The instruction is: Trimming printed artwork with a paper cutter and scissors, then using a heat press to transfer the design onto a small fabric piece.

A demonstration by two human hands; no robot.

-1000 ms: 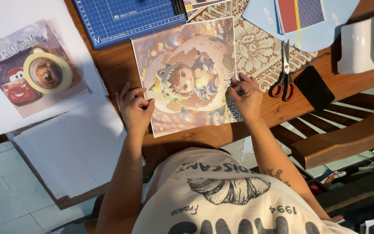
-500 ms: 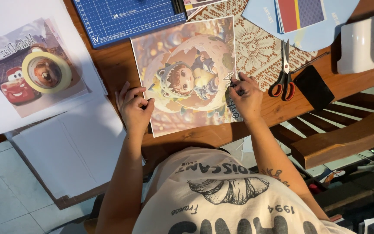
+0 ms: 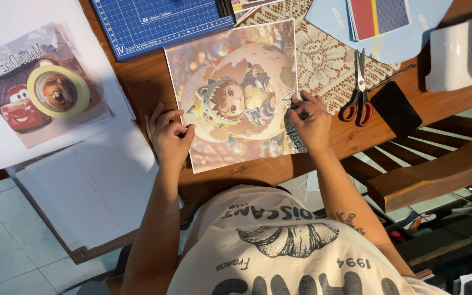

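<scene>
**Both hands on a cartoon print at the table edge**

On the wooden table, close to its near edge, lies a colourful print of a cartoon child in an eggshell. It sits flat, slightly turned, with its far edge just beside a blue cutting mat.

At the print's right edge, the right hand rests with its fingers drawn together, pinching a small dark item too small to make out. The left hand lies at the print's left edge, fingers curled into a loose fist, knuckles touching the paper; whether it grips anything cannot be told.

Right of the print, a lace mat spreads under its corner. Scissors with red and black handles lie shut on the lace, near the right hand, and a black card lies just beside them. A white machine stands at the far right.

Well to the left, a roll of tape sits on a print of cartoon cars, which lies on white sheets.
</scene>
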